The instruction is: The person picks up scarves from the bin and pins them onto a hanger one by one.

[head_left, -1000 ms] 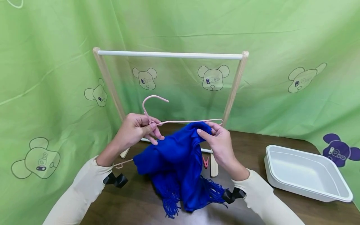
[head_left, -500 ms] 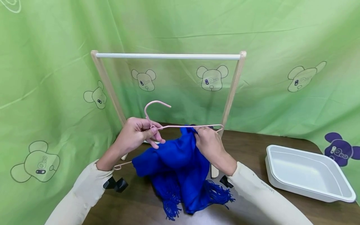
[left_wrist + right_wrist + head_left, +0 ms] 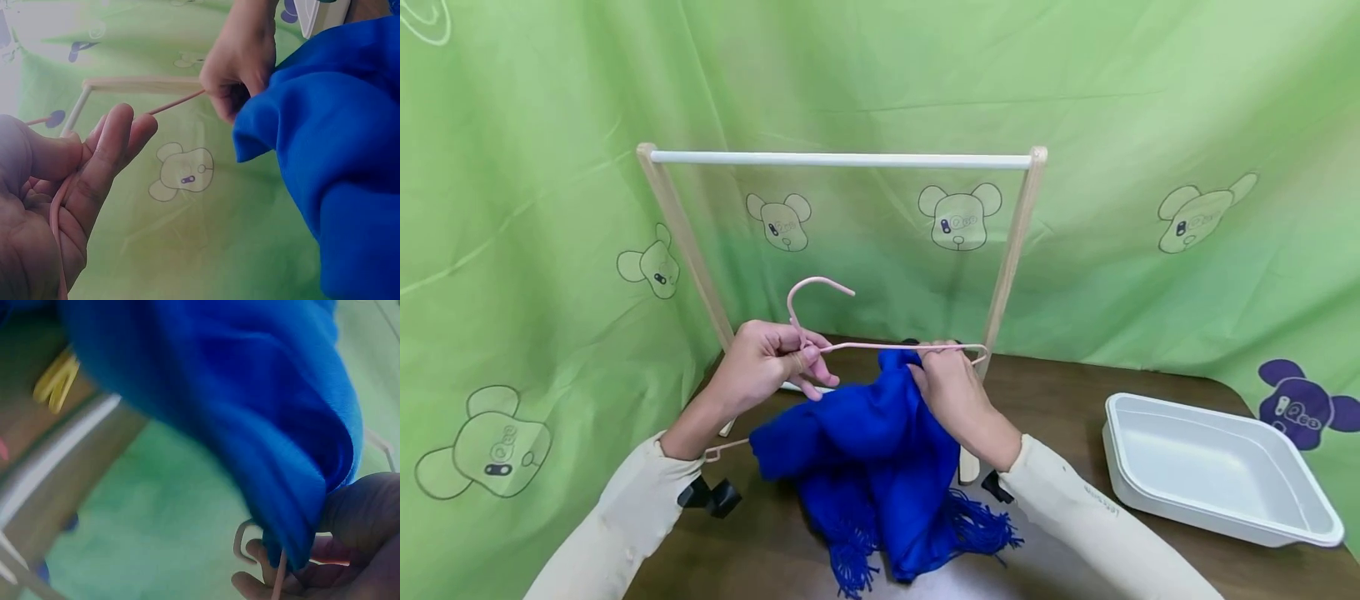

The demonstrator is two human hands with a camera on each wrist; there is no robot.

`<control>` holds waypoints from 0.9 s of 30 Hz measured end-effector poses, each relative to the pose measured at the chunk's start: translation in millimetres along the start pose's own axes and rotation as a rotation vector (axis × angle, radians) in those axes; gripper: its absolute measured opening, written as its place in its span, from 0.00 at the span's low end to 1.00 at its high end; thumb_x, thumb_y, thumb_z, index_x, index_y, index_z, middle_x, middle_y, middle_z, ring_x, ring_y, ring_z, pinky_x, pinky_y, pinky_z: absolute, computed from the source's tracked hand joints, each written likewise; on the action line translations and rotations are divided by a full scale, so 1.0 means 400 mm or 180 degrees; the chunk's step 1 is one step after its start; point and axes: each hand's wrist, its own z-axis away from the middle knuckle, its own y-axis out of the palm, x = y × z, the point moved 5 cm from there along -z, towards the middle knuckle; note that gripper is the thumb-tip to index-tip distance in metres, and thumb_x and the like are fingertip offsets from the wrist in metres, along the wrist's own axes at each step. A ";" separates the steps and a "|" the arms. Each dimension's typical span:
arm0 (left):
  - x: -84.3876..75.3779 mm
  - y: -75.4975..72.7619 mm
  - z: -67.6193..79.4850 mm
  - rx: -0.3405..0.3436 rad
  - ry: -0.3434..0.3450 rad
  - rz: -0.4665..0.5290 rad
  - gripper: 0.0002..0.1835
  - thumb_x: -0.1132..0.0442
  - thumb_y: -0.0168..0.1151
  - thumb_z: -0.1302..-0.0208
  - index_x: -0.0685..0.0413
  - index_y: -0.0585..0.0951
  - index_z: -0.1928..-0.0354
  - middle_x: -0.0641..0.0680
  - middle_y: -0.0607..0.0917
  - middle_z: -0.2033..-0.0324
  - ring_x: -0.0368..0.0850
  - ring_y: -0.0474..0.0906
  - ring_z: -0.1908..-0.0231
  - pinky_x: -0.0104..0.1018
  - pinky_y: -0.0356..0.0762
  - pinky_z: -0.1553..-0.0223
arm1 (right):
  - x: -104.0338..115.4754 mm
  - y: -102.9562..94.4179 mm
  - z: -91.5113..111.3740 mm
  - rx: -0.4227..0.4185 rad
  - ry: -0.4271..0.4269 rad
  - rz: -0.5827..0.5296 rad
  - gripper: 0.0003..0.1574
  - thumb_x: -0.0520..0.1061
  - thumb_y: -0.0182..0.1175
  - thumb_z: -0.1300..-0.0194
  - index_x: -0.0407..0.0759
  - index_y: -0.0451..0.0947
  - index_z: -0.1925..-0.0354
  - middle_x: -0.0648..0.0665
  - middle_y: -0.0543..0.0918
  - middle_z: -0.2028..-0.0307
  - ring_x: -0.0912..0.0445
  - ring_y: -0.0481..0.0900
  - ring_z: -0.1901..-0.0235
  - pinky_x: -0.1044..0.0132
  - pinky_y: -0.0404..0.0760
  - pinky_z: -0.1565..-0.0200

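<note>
Blue cloth, a fringed scarf [image 3: 865,450], hangs in folds at the lower centre of the head view, partly draped over a pink hanger [image 3: 880,345]. The hanger's hook rises at the centre of the frame, its one arm runs bare toward the right, and its other end emerges from the scarf at lower left. The left hand [image 3: 767,358], left of centre, pinches the hanger below the hook between thumb and forefinger, the remaining fingers extended. The right hand [image 3: 955,387], right of centre, has its fingers closed on a gathered end of the scarf beside the hanger's bare arm; the right-wrist view shows this end held between thumb and fingers, with little gap left.

Behind the hands stands a wooden rack with a white bar [image 3: 842,158], crossing the upper middle of the frame. At lower right, a white tray [image 3: 1217,467] rests on a brown table [image 3: 1052,517]. A yellow clothespin [image 3: 57,381] appears at upper left in the right-wrist view. Green curtain [image 3: 1150,125], printed with bear heads, fills the background.
</note>
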 end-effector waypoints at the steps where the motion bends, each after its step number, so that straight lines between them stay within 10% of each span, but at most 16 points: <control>1: 0.005 -0.001 0.001 -0.0001 -0.0011 0.0009 0.09 0.78 0.55 0.29 0.82 0.80 0.55 0.74 0.87 0.70 0.56 0.91 0.67 0.45 0.90 0.68 | 0.001 0.004 0.004 -0.0031 -0.0009 -0.0055 0.10 0.37 0.69 0.38 0.38 0.78 0.73 0.37 0.84 0.74 0.40 0.85 0.68 0.48 0.85 0.66; 14: 0.018 -0.023 -0.002 -0.0091 0.0104 -0.0020 0.08 0.78 0.55 0.30 0.82 0.80 0.57 0.74 0.87 0.70 0.45 0.90 0.71 0.44 0.89 0.70 | 0.031 0.013 0.022 0.0213 -0.0010 -0.0291 0.23 0.46 0.59 0.25 0.43 0.68 0.78 0.46 0.69 0.85 0.44 0.80 0.79 0.59 0.67 0.83; 17: 0.018 -0.024 0.000 -0.0091 0.0122 -0.0007 0.08 0.79 0.55 0.30 0.82 0.80 0.57 0.73 0.87 0.70 0.44 0.90 0.71 0.45 0.89 0.70 | 0.035 0.013 0.023 0.0199 -0.0009 -0.0325 0.15 0.47 0.62 0.28 0.36 0.79 0.67 0.40 0.83 0.75 0.40 0.85 0.68 0.53 0.80 0.72; 21: 0.021 -0.023 0.000 -0.0065 0.0097 0.0051 0.08 0.79 0.55 0.30 0.82 0.80 0.56 0.73 0.87 0.69 0.44 0.91 0.70 0.45 0.89 0.70 | 0.038 0.012 0.028 -0.0066 -0.0001 -0.0299 0.16 0.43 0.70 0.37 0.32 0.84 0.55 0.33 0.86 0.57 0.33 0.80 0.55 0.43 0.79 0.52; 27: 0.027 -0.018 -0.001 -0.0015 0.0123 0.0062 0.08 0.79 0.54 0.30 0.83 0.79 0.56 0.74 0.87 0.69 0.44 0.91 0.69 0.45 0.89 0.69 | 0.038 0.023 0.038 -0.0464 0.0180 -0.0283 0.10 0.40 0.71 0.40 0.37 0.79 0.65 0.37 0.81 0.64 0.38 0.77 0.61 0.50 0.66 0.65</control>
